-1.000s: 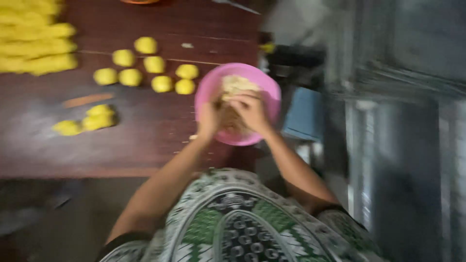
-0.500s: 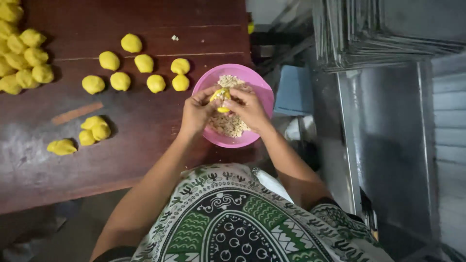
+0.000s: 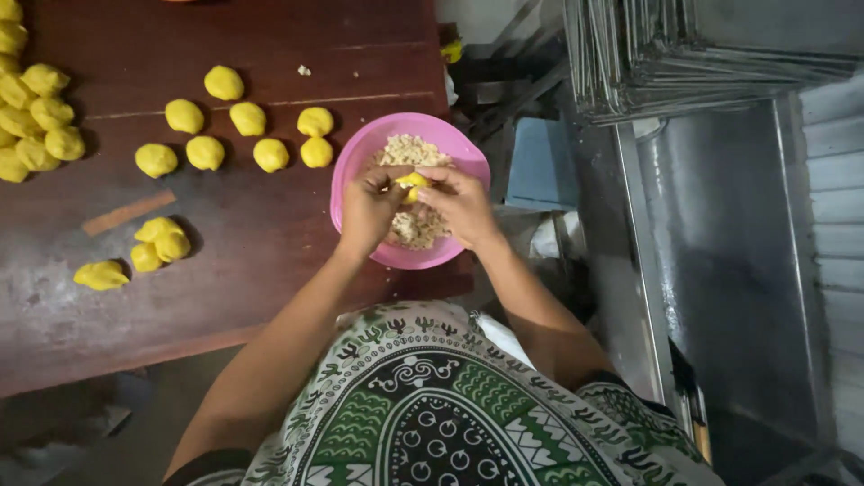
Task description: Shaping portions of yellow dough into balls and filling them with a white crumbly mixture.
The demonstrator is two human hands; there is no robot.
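Both hands meet directly above the pink bowl [image 3: 355, 153], which sits at the edge of the dark wooden table [image 3: 261, 270]. The left hand [image 3: 369, 211] and right hand [image 3: 463, 205] together pinch a small yellow dough piece [image 3: 412, 183], fingers closed on it. Pale crumbly filling [image 3: 409, 151] lies inside the bowl. Finished yellow dough balls [image 3: 247, 119] lie in rows beside the bowl.

Left hand [image 3: 371, 209], right hand [image 3: 463, 202], fingertips together
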